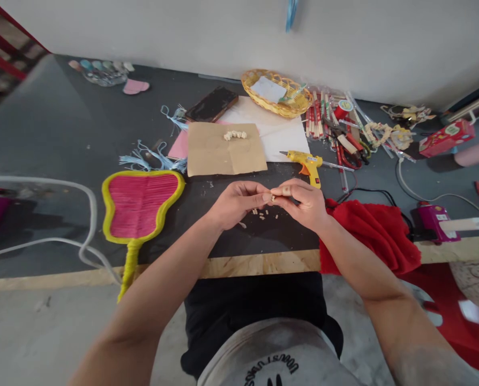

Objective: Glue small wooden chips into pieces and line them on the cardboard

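Observation:
Over the front of the dark table, my left hand [239,202] and my right hand [304,203] meet at the fingertips. Both are closed in a pinch around a tiny pale piece [272,198], mostly covered by the fingers. Several similar pale bits [262,213] lie scattered on the table just below. Behind my hands, a creased sheet of brown paper [223,155] carries a short curved row of cream-coloured pieces [234,135]. A yellow glue gun [312,167] lies just beyond my right hand, its nozzle pointing left.
A pink fan-shaped piece with yellow edging [143,203] lies left, near a white cable [92,214]. Red cloth [372,233] hangs over the front edge under my right forearm. Farther back are a phone [212,104], a wicker basket [277,110] and red-handled pliers [350,147].

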Demonstrator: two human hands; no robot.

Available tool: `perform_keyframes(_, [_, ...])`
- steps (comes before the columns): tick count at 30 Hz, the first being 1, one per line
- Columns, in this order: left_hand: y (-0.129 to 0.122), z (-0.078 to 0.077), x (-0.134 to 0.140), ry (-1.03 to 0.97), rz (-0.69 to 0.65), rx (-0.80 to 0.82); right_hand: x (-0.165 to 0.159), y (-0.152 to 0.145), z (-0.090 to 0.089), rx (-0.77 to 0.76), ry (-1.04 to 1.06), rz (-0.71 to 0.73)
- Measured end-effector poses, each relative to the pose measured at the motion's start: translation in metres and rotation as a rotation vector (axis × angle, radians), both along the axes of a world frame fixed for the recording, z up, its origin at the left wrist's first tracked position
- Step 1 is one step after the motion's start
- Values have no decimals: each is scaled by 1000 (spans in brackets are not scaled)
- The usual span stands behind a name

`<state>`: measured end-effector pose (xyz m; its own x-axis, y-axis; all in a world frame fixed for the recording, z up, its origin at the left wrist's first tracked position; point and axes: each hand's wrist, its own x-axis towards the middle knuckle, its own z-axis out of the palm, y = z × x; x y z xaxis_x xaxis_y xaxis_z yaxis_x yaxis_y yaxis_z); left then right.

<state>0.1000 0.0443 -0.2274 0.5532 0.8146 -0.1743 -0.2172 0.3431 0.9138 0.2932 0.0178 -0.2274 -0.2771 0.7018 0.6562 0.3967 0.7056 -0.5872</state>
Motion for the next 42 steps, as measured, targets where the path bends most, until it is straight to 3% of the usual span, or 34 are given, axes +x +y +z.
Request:
perform_keyframes(10, [0, -2, 0, 15, 15, 10, 2, 3, -4, 57, -2, 21])
perform_keyframes(22, [5, -2, -4, -194, 74, -202, 3, 1, -6, -167, 51, -8])
perform_keyframes(30, [4, 1, -3, -214, 74, -218, 0, -2, 6, -149, 16, -80])
perform_keyframes(42, [2, -6, 1, -98, -17, -167, -4, -3, -5, -41, -37, -47])
